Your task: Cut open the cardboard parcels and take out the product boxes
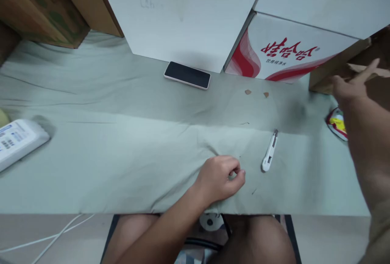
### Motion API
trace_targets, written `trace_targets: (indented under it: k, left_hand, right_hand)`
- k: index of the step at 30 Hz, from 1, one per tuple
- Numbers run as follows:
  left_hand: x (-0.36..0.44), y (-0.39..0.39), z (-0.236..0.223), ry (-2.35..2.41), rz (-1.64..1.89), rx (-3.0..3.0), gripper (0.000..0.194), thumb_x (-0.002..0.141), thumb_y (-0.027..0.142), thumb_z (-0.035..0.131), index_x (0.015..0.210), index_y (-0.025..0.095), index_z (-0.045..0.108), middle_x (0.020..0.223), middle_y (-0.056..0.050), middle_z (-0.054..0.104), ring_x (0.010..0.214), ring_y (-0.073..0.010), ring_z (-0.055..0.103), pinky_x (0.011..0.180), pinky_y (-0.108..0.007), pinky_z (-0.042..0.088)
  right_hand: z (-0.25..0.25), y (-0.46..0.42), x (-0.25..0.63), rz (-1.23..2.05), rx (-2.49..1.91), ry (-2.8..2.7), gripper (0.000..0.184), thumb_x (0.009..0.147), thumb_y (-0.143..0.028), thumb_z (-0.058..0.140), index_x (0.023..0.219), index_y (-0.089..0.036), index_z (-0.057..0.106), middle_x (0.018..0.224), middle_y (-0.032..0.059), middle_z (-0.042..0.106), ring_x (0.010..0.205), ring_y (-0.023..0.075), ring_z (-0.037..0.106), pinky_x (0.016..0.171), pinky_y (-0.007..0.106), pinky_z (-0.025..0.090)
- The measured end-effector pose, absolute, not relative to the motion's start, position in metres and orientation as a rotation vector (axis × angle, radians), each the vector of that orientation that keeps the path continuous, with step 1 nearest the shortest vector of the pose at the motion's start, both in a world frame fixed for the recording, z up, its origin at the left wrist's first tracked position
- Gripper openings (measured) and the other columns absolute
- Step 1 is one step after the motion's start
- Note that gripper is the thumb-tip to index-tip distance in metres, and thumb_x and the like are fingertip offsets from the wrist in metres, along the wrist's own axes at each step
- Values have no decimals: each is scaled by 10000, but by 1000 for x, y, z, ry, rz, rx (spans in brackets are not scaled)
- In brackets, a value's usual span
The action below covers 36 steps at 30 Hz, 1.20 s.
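Observation:
My left hand (219, 178) rests on the green cloth near the table's front edge, fingers curled in a loose fist with nothing showing in it. To its right lies a white utility knife (269, 152), its metal tip pointing away from me. My right hand (350, 87) is stretched out at the far right, beside an open brown cardboard box (321, 69). Its index finger extends forward and the thumb stands apart; no held thing shows. Partly hidden by my right forearm is a small red, yellow and white packet (337, 124) on the cloth.
A smartphone (187, 75) lies before a large white box (183, 20). Next to that stands a white box with red lettering (280, 48). Brown cartons (48, 12) stand at back left, a white labelled package (21, 140) at left. Two small brown scraps (248, 92) lie on the cloth.

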State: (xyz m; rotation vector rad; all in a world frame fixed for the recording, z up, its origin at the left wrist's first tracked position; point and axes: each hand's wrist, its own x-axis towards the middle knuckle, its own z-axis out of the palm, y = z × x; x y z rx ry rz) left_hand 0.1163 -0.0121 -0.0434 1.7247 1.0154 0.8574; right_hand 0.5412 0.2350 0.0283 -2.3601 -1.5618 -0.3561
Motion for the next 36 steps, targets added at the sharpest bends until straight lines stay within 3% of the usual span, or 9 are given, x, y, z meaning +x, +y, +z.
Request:
trace_targets:
  k: [3, 7, 10, 19, 24, 28, 31, 34, 36]
  left_hand:
    - [115, -12, -44, 994, 870, 1728, 214, 884, 284, 533, 692, 197, 496, 631, 13, 548, 617, -123, 485, 617, -266, 329]
    - [113, -12, -45, 978, 868, 1734, 217, 889, 275, 532, 688, 199, 495, 632, 14, 545, 620, -123, 484, 628, -267, 340]
    - [111, -13, -43, 994, 842, 1759, 240, 900, 276, 531, 677, 199, 492, 644, 12, 552, 628, -125, 484, 639, -270, 349]
    - [84, -21, -20, 1057, 917, 1770, 318, 874, 265, 583, 598, 199, 439, 628, 17, 532, 620, -130, 439, 633, -280, 313]
    - [56, -34, -4, 1105, 1041, 1656, 399, 871, 295, 616, 548, 198, 402, 585, 26, 467, 585, -126, 354, 606, -293, 262]
    - [22, -42, 8, 1015, 1094, 1445, 531, 887, 389, 601, 507, 207, 279, 519, 54, 256, 558, -121, 262, 602, -298, 204]
    - [-7, -46, 14, 879, 1154, 1307, 573, 920, 475, 542, 526, 219, 215, 568, 49, 181, 572, -109, 245, 604, -306, 175]
    - [-33, -52, 19, 806, 1220, 1181, 562, 942, 532, 477, 545, 225, 224, 593, 35, 191, 580, -105, 242, 601, -326, 166]
    - [-47, -55, 21, 773, 1242, 1097, 555, 937, 546, 470, 549, 223, 239, 590, 32, 204, 575, -101, 250, 593, -330, 170]
  right_hand:
    - [3, 208, 494, -113, -2436, -1352, 896, 1003, -266, 405, 1653, -16, -160, 1396, 289, 626, 1221, 262, 681, 1039, 410, 497]
    - [-36, 144, 447, 156, -2397, -1705, 637, 1029, -347, 406, 1608, -81, 407, 1658, 238, 403, 1553, 279, 410, 1271, 390, 323]
    - [-49, 97, 437, 225, -2367, -1876, 625, 1049, -385, 325, 1595, -105, 444, 1719, 182, 310, 1631, 268, 245, 1338, 423, 192]
    - [-58, 10, 419, 174, -2487, -1866, 751, 973, -463, 185, 1631, -142, 354, 1729, 150, 300, 1632, 304, 239, 1323, 572, 211]
    - [-58, -28, 400, 129, -2497, -1914, 874, 876, -533, 129, 1558, -67, 415, 1670, 241, 368, 1620, 363, 265, 1289, 608, 292]
    - [-13, -24, 376, 139, -2510, -2037, 725, 655, -728, 312, 1107, -311, 695, 1155, 188, 746, 1221, 490, 685, 1032, 691, 522]
    - [43, 16, 337, 210, -2492, -2188, 411, 490, -718, 467, 594, -332, 561, 546, 84, 622, 493, 441, 663, 575, 701, 540]
    - [81, 72, 258, 184, -2311, -2376, 355, 581, -644, 502, 486, -304, 467, 440, 64, 547, 418, 334, 607, 553, 601, 555]
    - [87, 108, 181, 131, -2100, -2506, 327, 710, -565, 519, 566, -272, 549, 562, 68, 638, 613, 310, 703, 720, 557, 601]
